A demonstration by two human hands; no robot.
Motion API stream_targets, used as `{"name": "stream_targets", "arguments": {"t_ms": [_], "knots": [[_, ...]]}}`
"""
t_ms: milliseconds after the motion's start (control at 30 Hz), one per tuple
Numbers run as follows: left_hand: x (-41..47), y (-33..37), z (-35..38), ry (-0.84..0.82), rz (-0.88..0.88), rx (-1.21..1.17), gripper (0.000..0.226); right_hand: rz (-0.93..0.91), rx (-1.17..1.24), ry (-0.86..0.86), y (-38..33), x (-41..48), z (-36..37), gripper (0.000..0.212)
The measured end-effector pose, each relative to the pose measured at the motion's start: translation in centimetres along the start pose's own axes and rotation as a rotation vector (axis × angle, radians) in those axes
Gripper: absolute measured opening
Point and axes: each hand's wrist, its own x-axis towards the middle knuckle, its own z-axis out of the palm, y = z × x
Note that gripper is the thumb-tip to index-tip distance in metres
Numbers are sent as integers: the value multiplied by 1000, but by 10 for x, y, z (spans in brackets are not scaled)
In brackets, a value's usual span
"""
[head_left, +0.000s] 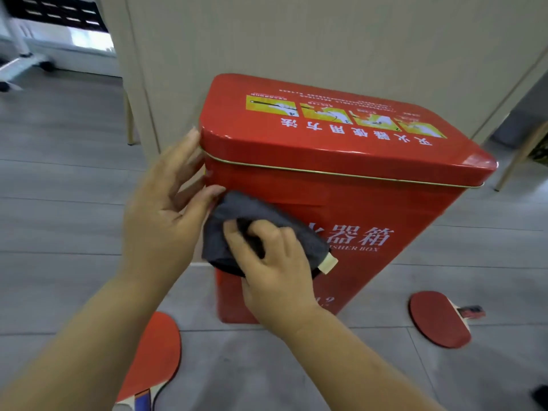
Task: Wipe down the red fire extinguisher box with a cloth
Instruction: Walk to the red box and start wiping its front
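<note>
Down on the grey tiled floor (59, 203), against a beige panel (296, 40), stands the tall red metal fire extinguisher box (385, 209) with its lid shut. Its front face is under the dark grey cloth (237, 215), which the right hand (272, 268) presses there with fingers curled into the fabric. The left hand (166, 209) lies flat and spread against the box's left corner, gripping nothing. Two red table-tennis paddles (439, 321) lie either side of the box.
</note>
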Motion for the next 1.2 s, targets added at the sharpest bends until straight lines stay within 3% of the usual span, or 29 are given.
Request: {"name": "stream_targets", "arguments": {"t_ms": [167,267,467,700,867,1067,1200], "knots": [[-8,-3,2,124,-114,66,44,-130,-106,-168,4,-15,3,51],[-11,-7,3,143,-121,168,34,-95,-131,-139,14,-23,-3,51],[-25,-19,15,162,-159,178,36,7,-268,-16,53,-41,-23,57],[-33,-28,24,134,-158,191,51,328,-186,31,95,-66,-50,62],[-45,-35,27,70,-171,260,61,531,-36,118,110,-77,-60,82],[-49,-36,28,83,-196,244,48,851,135,325,102,-70,-46,62],[-47,-36,25,101,-227,252,51,863,64,313,87,-65,-35,57]]}}
